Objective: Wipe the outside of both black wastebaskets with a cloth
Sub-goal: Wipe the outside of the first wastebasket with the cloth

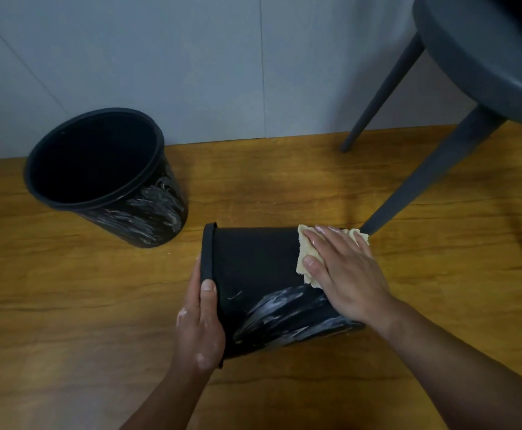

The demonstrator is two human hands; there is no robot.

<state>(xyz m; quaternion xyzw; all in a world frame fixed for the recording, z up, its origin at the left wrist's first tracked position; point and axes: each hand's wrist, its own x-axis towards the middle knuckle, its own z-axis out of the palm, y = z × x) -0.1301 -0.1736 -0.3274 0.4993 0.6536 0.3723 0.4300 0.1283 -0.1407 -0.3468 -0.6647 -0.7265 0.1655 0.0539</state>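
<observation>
Wastebasket one [253, 262]: black, laid on its side at mid-floor [67, 305], mouth leftward, so the outer wall faces up for wiping; white smears low on the wall, not yet wiped. Left hand [199, 321]: curled over the rim, likely steadying against roll. Right hand [346, 274]: flat, fingers straight, pressing yellow cloth [304, 256] onto the wall near the base. Wastebasket two [160, 218]: upright near the floor's far-left edge, smeared, judged unwiped.

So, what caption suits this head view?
Left hand steadies the tipped wastebasket while right hand presses a cream cloth against its side.
</observation>
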